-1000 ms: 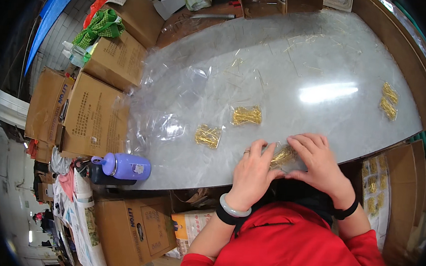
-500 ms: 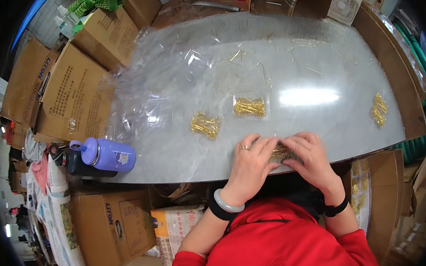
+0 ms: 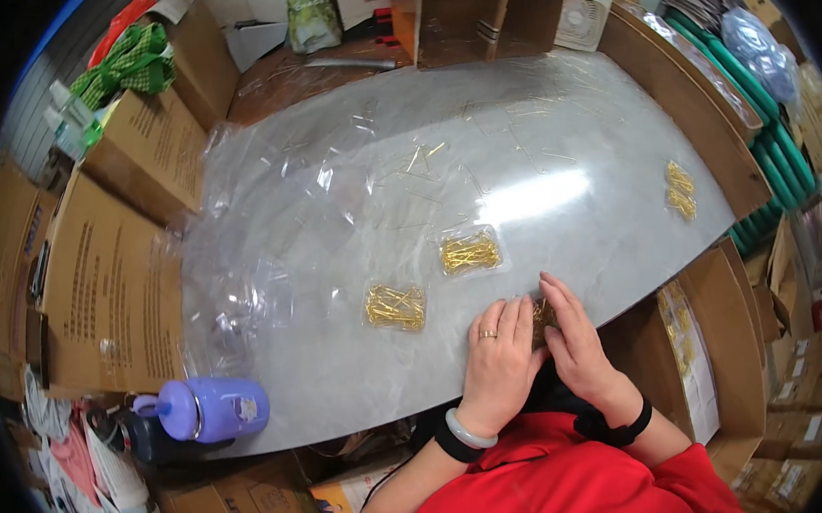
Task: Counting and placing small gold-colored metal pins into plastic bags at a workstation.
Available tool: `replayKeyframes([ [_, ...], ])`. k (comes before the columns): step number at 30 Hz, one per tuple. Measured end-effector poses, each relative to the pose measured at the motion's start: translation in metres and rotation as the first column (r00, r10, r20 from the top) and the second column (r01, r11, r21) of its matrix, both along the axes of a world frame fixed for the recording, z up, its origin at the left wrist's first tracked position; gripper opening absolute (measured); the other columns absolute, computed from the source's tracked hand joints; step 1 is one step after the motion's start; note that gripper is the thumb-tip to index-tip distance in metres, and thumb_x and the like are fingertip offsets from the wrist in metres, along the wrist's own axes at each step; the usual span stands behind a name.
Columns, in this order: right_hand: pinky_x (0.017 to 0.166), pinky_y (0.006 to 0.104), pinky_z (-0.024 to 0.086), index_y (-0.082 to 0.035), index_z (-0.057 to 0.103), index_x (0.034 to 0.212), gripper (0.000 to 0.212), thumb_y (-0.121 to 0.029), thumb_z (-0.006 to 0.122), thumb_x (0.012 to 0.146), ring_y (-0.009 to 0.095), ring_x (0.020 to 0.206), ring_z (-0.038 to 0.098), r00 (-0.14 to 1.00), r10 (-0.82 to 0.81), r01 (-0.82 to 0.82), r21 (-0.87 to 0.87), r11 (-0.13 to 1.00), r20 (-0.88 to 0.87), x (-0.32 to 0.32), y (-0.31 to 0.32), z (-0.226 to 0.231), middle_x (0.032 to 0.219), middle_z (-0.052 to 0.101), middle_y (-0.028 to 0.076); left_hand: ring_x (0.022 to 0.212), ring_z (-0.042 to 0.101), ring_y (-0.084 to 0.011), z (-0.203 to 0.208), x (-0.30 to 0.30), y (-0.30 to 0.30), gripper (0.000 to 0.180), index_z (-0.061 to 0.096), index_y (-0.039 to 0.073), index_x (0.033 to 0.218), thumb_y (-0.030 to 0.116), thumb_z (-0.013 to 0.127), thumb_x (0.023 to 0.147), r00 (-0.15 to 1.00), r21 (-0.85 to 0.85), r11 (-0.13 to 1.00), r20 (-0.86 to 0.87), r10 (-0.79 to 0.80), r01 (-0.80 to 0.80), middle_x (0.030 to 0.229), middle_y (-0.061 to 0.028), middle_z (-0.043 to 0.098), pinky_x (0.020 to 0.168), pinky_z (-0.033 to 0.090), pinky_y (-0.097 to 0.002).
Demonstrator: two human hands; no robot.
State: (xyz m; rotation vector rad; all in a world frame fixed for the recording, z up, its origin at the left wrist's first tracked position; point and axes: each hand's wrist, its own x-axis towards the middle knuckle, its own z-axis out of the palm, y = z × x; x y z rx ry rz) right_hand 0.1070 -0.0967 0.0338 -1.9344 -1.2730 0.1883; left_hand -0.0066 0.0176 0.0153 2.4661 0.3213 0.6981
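Note:
At the table's near edge, my left hand point(image 3: 501, 363) and my right hand point(image 3: 580, 349) face each other around a bundle of thin gold wire hooks point(image 3: 542, 320). My fingers are straight and close together, pressing the bundle from both sides; much of it is hidden behind them. Just beyond lies a clear plastic tray point(image 3: 495, 261) filled with gold wire hooks point(image 3: 469, 252). Left of my left hand sits another pack of gold hooks point(image 3: 395, 307), apparently in clear plastic too.
More gold hooks point(image 3: 681, 190) lie in small piles at the far right, and loose wires point(image 3: 423, 159) are scattered farther back. Clear plastic trays point(image 3: 246, 293) cover the left side. A purple bottle point(image 3: 219, 410) stands near the front left corner. Cardboard boxes point(image 3: 114, 283) line the left.
The view has shifted, so the table appears turned. Both hands stay around the bundle; my right hand's fingers are now straighter and point farther forward.

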Motion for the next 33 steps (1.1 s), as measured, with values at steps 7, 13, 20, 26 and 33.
replayKeyframes([
  [7,0.118,0.0475,0.032,-0.003,0.044,0.147,0.072,0.0,0.063,0.078,0.037,0.14,0.042,0.933,0.341,-0.31,-0.224,0.924,0.116,0.042,0.003,0.028,0.146,0.05,0.016,0.128,0.048,-0.0382,-0.004,-0.004,0.004,0.066,0.048,-0.005,0.138,0.019,0.076,0.084,0.999,-0.071,0.997,0.045,0.008,-0.005,0.134,-0.0192,0.056,0.108,0.037,-0.0495],
  [13,0.106,0.0452,0.04,-0.007,0.058,0.134,0.054,-0.009,0.074,0.082,0.033,0.117,0.055,0.922,0.354,-0.318,-0.213,0.924,0.16,0.056,0.004,0.01,0.124,0.062,0.014,0.129,0.047,-0.0382,-0.006,-0.006,0.002,0.068,0.048,-0.004,0.139,0.018,0.078,0.082,0.998,-0.083,0.996,0.043,0.036,-0.033,0.135,-0.0197,0.054,0.109,0.038,-0.0479],
  [20,0.106,0.0452,0.039,-0.008,0.059,0.132,0.049,-0.024,0.072,0.088,0.034,0.118,0.053,0.898,0.406,-0.406,-0.034,0.913,0.169,0.07,0.017,0.001,0.126,0.061,0.012,0.127,0.048,-0.0402,-0.002,-0.021,0.003,0.072,0.05,-0.004,0.138,0.018,0.083,0.077,0.976,-0.202,0.974,0.173,0.134,-0.098,0.137,-0.0218,0.051,0.105,0.042,-0.0472],
  [26,0.11,0.0529,0.033,-0.008,0.055,0.138,0.059,-0.033,0.072,0.087,0.033,0.13,0.048,0.787,0.5,-0.51,-0.073,0.857,0.363,0.066,0.012,-0.003,0.135,0.058,0.013,0.102,0.057,-0.0384,0.004,-0.046,-0.009,0.053,0.061,-0.006,0.121,0.014,0.083,0.077,0.879,0.069,0.878,-0.018,0.477,-0.474,0.114,-0.0211,0.057,0.089,0.048,-0.0457],
  [33,0.104,0.0427,0.044,-0.007,0.062,0.126,0.04,-0.011,0.069,0.087,0.033,0.122,0.055,0.767,0.544,-0.593,0.05,0.804,0.34,0.075,0.018,-0.02,0.126,0.062,0.011,0.08,0.065,-0.0287,-0.009,-0.008,0.008,0.043,0.062,-0.004,0.118,0.004,0.078,0.078,0.954,0.027,0.954,-0.019,0.299,-0.298,0.104,-0.0173,0.062,0.075,0.053,-0.0377],
])
